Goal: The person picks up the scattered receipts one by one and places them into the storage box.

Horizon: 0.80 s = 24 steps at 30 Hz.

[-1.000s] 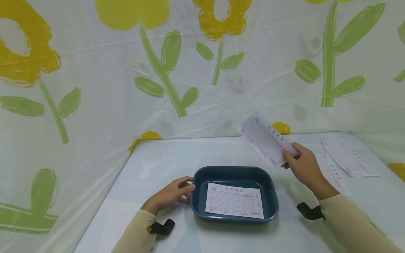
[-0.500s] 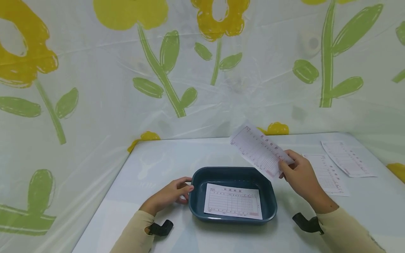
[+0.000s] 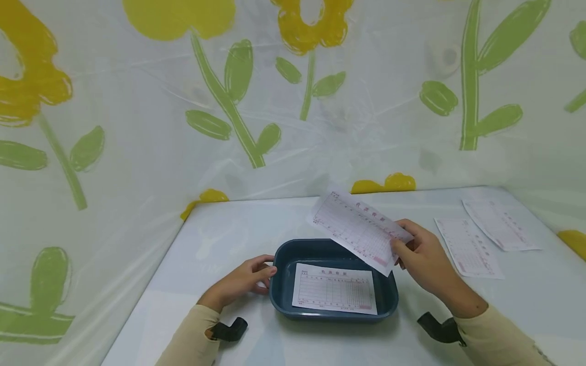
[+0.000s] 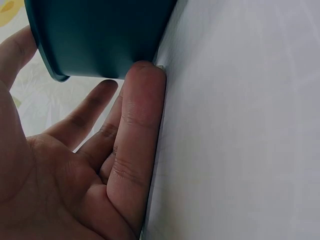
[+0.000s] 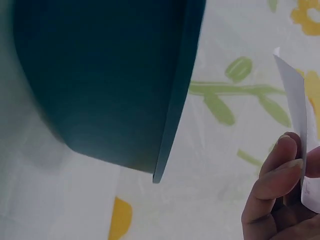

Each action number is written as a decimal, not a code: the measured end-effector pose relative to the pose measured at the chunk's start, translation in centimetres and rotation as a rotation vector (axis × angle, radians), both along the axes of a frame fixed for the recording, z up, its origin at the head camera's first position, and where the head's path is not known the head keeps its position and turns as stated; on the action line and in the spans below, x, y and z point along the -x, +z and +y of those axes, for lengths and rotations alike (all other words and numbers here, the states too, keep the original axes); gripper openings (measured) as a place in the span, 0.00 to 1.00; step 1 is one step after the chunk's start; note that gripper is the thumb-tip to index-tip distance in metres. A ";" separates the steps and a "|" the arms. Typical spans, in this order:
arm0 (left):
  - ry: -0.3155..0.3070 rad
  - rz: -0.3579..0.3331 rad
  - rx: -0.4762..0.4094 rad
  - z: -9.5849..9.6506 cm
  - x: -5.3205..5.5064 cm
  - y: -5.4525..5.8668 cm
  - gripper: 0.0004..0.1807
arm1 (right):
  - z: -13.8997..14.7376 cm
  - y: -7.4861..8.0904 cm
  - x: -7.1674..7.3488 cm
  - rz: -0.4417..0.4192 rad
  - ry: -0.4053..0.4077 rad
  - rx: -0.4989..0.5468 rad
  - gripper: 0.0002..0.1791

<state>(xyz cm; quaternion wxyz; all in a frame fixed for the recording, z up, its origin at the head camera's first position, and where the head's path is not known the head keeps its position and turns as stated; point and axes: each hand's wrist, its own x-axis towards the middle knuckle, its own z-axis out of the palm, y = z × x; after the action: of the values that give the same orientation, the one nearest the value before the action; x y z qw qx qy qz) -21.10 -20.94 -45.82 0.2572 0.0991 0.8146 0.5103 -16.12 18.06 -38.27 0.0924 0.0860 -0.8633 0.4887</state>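
A dark teal rectangular tray (image 3: 334,317) sits on the table, a printed paper form (image 3: 334,287) lying flat inside it. At its left end is my left hand (image 3: 241,280), the thumb at the rim and the other fingers extended along the outer wall, as the left wrist view shows. My right hand (image 3: 426,262) pinches another printed form (image 3: 361,226) by one end between thumb and fingers. This form is tilted and overlaps the tray's back right in the head view. In the right wrist view, the held form (image 5: 296,95) appears nearly edge-on.
Two more printed forms lie on the right of the white table, one nearer (image 3: 471,249) and one farther back (image 3: 501,226). A white curtain (image 3: 151,117) with yellow flowers hangs behind. Each wrist carries a black mount (image 3: 230,330).
My right hand has moved left and slightly down with the pinched form, bringing it over the tray. The left hand stays at the tray's left end.
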 end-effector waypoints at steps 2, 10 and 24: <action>-0.001 0.002 -0.003 -0.1 0.1 0.0 0.34 | -0.3 0.0 -0.1 0.006 0.020 0.002 0.13; 0.000 0.012 0.000 0.1 -0.2 0.4 0.34 | -1.9 -1.6 -0.6 0.007 0.097 -0.009 0.12; 0.003 0.005 0.025 0.2 0.0 0.3 0.35 | -3.1 -3.4 -0.2 -0.050 0.199 -0.029 0.13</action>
<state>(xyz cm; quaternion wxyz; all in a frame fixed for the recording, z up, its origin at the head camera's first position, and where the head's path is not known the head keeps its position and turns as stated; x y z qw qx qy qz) -21.07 -20.73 -45.52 0.2557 0.0961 0.8216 0.5004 -15.90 14.95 -41.69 0.0204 0.1605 -0.8594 0.4850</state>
